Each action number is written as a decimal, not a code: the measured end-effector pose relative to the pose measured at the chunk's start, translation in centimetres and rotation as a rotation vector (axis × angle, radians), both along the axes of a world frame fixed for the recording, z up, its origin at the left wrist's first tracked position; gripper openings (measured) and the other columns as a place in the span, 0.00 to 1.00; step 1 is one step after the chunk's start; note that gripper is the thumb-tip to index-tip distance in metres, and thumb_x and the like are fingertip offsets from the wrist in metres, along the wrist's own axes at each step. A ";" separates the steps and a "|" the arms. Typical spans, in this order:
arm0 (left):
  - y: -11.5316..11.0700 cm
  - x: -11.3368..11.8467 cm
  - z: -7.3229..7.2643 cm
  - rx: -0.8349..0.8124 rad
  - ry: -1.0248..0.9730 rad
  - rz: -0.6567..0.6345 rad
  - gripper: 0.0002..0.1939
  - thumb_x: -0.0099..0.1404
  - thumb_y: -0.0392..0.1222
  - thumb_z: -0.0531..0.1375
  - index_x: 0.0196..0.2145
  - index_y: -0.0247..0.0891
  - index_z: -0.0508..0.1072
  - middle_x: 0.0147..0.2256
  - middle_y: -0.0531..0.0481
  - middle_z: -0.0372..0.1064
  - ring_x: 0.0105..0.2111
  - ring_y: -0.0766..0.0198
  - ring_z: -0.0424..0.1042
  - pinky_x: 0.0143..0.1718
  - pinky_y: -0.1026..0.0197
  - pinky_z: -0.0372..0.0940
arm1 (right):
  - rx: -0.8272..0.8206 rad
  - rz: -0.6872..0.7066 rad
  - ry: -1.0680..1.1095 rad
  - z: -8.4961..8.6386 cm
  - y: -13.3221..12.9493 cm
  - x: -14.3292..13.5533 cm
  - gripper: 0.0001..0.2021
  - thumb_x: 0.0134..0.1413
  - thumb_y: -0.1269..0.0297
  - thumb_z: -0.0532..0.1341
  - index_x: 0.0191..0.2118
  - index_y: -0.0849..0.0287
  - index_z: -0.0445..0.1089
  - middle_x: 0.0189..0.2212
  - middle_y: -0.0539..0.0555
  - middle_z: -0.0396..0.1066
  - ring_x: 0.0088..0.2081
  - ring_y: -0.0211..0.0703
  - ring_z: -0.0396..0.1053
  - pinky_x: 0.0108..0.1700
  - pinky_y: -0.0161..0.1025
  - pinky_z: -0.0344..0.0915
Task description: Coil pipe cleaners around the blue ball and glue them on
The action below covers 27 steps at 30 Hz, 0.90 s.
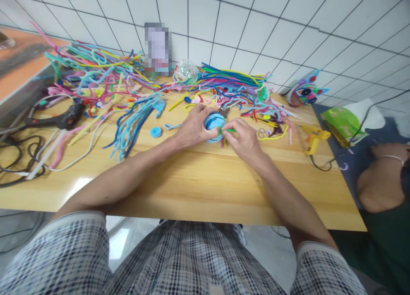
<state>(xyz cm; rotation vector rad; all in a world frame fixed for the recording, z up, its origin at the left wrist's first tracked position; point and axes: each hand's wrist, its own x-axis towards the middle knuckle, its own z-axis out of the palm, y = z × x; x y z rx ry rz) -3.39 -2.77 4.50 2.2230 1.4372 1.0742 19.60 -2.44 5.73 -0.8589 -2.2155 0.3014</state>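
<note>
Between my hands is a round blue coil (215,122) wound from pipe cleaners in light and darker blue. My left hand (196,126) wraps round its left side, the thumb at the lower edge. With fingertips pinched, my right hand (242,137) grips a thin green pipe cleaner (229,130) at the coil's right side. Just behind the coil lies a dark tool (223,112), partly hidden. A small blue coiled disc (156,132) lies left of my left hand, near a bent blue pipe cleaner (172,126). Small scissors (262,133) lie right of my right hand.
Blue pipe cleaners (136,126) and a black glue gun (68,117) with cables lie at left. Colourful pipe cleaners (96,68) pile along the tiled wall. A phone (158,49) leans there. Rightward are a yellow glue gun (315,139) and another person's arm (382,179).
</note>
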 end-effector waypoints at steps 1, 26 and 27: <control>-0.2 0.2 -0.2 0.005 -0.004 0.027 0.29 0.64 0.47 0.69 0.61 0.42 0.74 0.57 0.40 0.71 0.62 0.45 0.70 0.69 0.41 0.67 | 0.006 0.001 0.004 0.0 0.1 0.1 0.04 0.68 0.64 0.64 0.40 0.52 0.77 0.38 0.53 0.78 0.43 0.50 0.77 0.47 0.45 0.71; -0.9 1.0 -0.1 -0.083 -0.012 0.222 0.27 0.64 0.52 0.70 0.57 0.41 0.75 0.51 0.41 0.70 0.57 0.43 0.71 0.64 0.38 0.69 | -0.028 -0.063 0.005 -0.2 0.2 -0.1 0.05 0.69 0.64 0.63 0.39 0.52 0.75 0.38 0.53 0.79 0.43 0.49 0.75 0.47 0.44 0.70; -0.9 1.0 -0.2 -0.080 -0.019 0.229 0.26 0.64 0.52 0.71 0.56 0.42 0.75 0.51 0.41 0.69 0.56 0.44 0.70 0.63 0.38 0.70 | -0.028 -0.070 0.004 -0.3 0.2 -0.2 0.05 0.69 0.64 0.63 0.39 0.52 0.75 0.38 0.53 0.78 0.43 0.49 0.75 0.47 0.44 0.70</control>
